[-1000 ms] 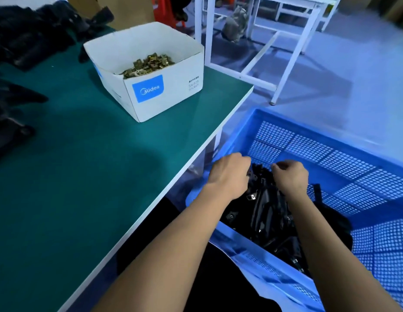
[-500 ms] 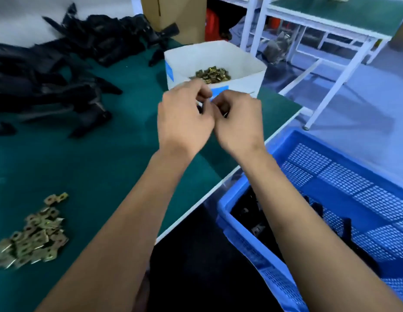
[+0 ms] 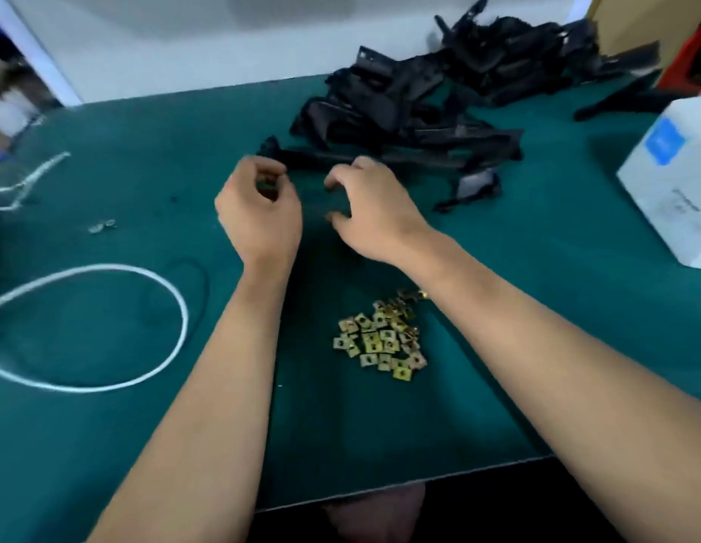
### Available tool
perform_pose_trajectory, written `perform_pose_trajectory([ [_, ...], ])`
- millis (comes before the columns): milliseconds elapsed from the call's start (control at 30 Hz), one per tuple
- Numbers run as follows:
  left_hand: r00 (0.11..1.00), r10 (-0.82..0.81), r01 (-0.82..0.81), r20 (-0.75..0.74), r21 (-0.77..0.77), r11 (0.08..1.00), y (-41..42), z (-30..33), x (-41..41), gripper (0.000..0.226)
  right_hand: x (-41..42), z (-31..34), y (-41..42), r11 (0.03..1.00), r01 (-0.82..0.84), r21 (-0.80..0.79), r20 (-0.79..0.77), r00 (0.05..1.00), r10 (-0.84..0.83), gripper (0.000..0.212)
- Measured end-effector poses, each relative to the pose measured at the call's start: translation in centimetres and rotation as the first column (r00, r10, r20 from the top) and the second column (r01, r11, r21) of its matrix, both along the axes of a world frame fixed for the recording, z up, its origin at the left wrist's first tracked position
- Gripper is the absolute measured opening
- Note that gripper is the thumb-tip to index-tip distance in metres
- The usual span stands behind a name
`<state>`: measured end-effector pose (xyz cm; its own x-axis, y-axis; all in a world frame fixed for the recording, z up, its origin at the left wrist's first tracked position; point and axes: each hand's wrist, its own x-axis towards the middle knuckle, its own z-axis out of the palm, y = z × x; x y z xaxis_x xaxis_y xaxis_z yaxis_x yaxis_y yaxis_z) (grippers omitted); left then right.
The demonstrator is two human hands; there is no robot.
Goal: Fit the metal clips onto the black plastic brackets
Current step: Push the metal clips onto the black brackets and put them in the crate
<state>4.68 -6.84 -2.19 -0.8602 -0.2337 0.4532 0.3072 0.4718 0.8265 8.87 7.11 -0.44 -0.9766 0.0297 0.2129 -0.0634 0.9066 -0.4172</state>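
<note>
Both hands are over the green bench [image 3: 106,444], a bit apart. Left hand [image 3: 259,213] has its fingers curled in w/ the fingertips bunched, looks like it's pinching something small but it's too blurry, can't tell what, or if there's anything in there at all. Right hand [image 3: 374,213] is curled over a dark patch of the mat, fingers bent, and I can't tell if it's gripping anything either.

Pile of black plastic brackets [image 3: 439,99] sits at the far side of the bench, just past the fingertips, w/ 1 long bracket [image 3: 321,155] lying across right behind both hands. Loose heap of brass-colored metal clips [image 3: 380,339] is nearer the front edge, between the 2 forearms, tucked by the right one.

White box [image 3: 678,182] w/ a blue label on the right edge, white cable [image 3: 176,295] looped on the left, plus a couple of stray clips [image 3: 102,227] out left.
</note>
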Motion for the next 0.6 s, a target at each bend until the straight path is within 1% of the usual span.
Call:
perform_pose_trajectory([
  [33,0.996,0.088,-0.089,0.025,0.059,0.994,-1.3,-0.1,-0.9,0.015,-1.1,-0.1,-1.2,0.998,0.019,0.06,-0.046,0.999,-0.016,0.041],
  [67,0.985,0.162,-0.169,0.062,0.139,0.976,-2.2,-0.2,-1.5,0.015,-2.0,-0.2,-2.0,0.986,0.072,0.149,-0.119,0.991,-0.054,0.044],
  [100,0.972,0.211,-0.228,0.101,0.212,0.95,-2.6,-0.3,-2.0,0.015,-2.9,-0.2,-2.5,0.961,0.133,0.244,-0.175,0.98,-0.091,0.052],
  [133,0.966,0.229,-0.253,0.119,0.266,0.93,-2.9,-0.4,-2.4,0.014,-3.9,-0.3,-2.9,0.936,0.165,0.312,-0.193,0.975,-0.108,0.063],
  [200,0.976,0.18,-0.212,0.126,0.331,0.919,-2.9,-0.6,-3.1,0.013,-5.5,-0.4,-3.2,0.926,0.124,0.357,-0.099,0.991,-0.094,0.085],
  [233,0.981,0.129,-0.173,0.143,0.367,0.914,-2.6,-0.7,-3.3,0.011,-6.2,-0.4,-3.3,0.928,0.09,0.361,-0.042,0.996,-0.08,0.088],
  [267,0.983,0.082,-0.143,0.164,0.407,0.902,-2.4,-0.7,-3.5,0.008,-6.7,-0.5,-3.3,0.93,0.076,0.359,-0.019,0.997,-0.074,0.086],
  [300,0.979,0.05,-0.133,0.197,0.437,0.89,-2.2,-0.8,-3.7,0.004,-7.3,-0.6,-3.2,0.93,0.083,0.358,-0.042,0.996,-0.073,0.081],
  [333,0.971,0.037,-0.146,0.238,0.457,0.877,-2.1,-0.8,-4.0,0.005,-7.6,-0.8,-3.1,0.93,0.099,0.353,-0.089,0.993,-0.072,0.073],
  [367,0.959,0.04,-0.173,0.282,0.466,0.868,-2.1,-0.8,-4.1,0.012,-7.8,-0.9,-2.9,0.936,0.11,0.335,-0.125,0.99,-0.071,0.063],
  [400,0.947,0.037,-0.197,0.319,0.487,0.851,-2.2,-0.8,-4.3,0.018,-7.9,-0.9,-2.7,0.952,0.105,0.287,-0.133,0.989,-0.069,0.051],
  [433,0.94,0.0,-0.197,0.341,0.54,0.818,-2.4,-0.6,-4.4,0.023,-7.8,-0.9,-2.5,0.976,0.094,0.199,-0.119,0.99,-0.071,0.036],
  [467,0.937,-0.073,-0.167,0.343,0.62,0.767,-2.5,-0.5,-4.4,0.026,-7.8,-0.9,-2.1,0.993,0.092,0.074,-0.099,0.991,-0.084,0.024],
  [500,0.93,-0.172,-0.12,0.325,0.709,0.695,-2.6,-0.2,-4.5,0.029,-7.7,-0.9,-1.9,0.991,0.109,-0.073,-0.086,0.99,-0.115,0.017],
  [533,0.913,-0.284,-0.068,0.292,0.798,0.599,-2.7,0.0,-4.4,0.036,-7.6,-0.9,-1.8,0.961,0.137,-0.241,-0.07,0.985,-0.158,0.016],
  [567,0.886,-0.39,-0.019,0.251,0.86,0.51,-2.7,0.3,-4.2,0.047,-7.3,-0.8,-1.8,0.89,0.159,-0.427,-0.044,0.979,-0.197,0.018],
  [600,0.848,-0.483,0.039,0.219,0.882,0.469,-2.5,0.4,-4.2,0.057,-6.8,-0.4,-1.9,0.778,0.162,-0.607,0.002,0.979,-0.202,0.021],
])
